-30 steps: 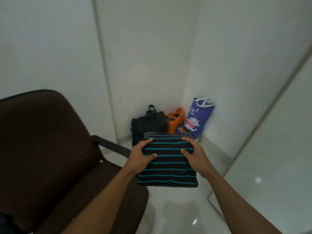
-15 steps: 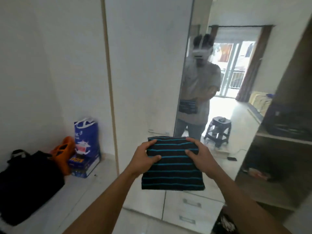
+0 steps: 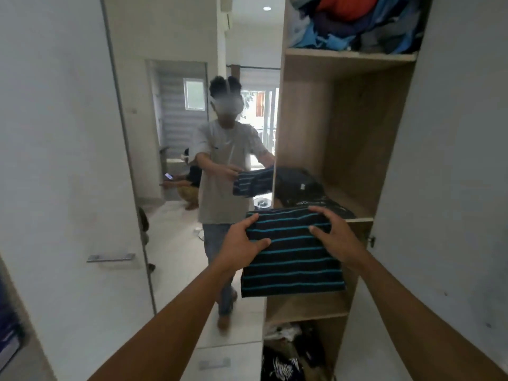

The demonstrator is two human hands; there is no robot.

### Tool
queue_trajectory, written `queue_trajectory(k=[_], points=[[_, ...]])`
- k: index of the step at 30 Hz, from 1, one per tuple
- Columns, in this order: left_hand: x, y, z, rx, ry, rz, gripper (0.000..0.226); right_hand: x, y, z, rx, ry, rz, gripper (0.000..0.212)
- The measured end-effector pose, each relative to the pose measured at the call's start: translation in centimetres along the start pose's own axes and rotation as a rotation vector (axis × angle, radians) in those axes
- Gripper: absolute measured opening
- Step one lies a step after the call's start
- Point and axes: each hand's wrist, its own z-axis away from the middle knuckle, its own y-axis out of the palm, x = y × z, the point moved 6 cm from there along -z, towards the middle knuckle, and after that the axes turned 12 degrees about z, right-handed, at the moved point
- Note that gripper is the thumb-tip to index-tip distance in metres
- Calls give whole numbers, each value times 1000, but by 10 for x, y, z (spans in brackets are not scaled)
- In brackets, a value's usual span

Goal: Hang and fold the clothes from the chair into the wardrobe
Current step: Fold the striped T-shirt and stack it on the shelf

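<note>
A folded black garment with teal stripes [image 3: 294, 259] is held level in front of me, between both hands. My left hand [image 3: 239, 243] grips its left edge, thumb on top. My right hand [image 3: 332, 235] grips its right edge, fingers spread over the top. The garment hangs just before the open wooden wardrobe [image 3: 308, 111], at the height of its middle shelf [image 3: 357, 219]. A dark folded pile [image 3: 299, 188] lies on that shelf. The chair is out of view.
A mirror door [image 3: 170, 133] to the left of the wardrobe reflects me and the room behind. Crumpled clothes [image 3: 354, 23] fill the top shelf; more clothes [image 3: 286, 358] lie at the bottom. The open white wardrobe door [image 3: 453, 160] stands at my right. A white door with a handle [image 3: 110, 258] is at left.
I have turned right from the chair and the corner with bags to face the open wardrobe. Both hands kept hold of the striped garment and carried it up to the middle shelf.
</note>
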Motion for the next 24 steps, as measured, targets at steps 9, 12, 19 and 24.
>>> queue_trajectory(k=[9, 12, 19, 24], points=[[-10, 87, -141, 90, 46, 39, 77, -92, -66, -108, -50, 40, 86, 44], [-4, 101, -196, 71, 8, 105, 77, -114, -74, -162, -19, 59, 80, 43], [11, 126, -301, 2, -58, 186, 77, -161, -74, -264, 35, 58, 110, 48], [5, 133, -365, -68, 27, 216, 76, -186, -81, -331, -59, -6, -2, 50]])
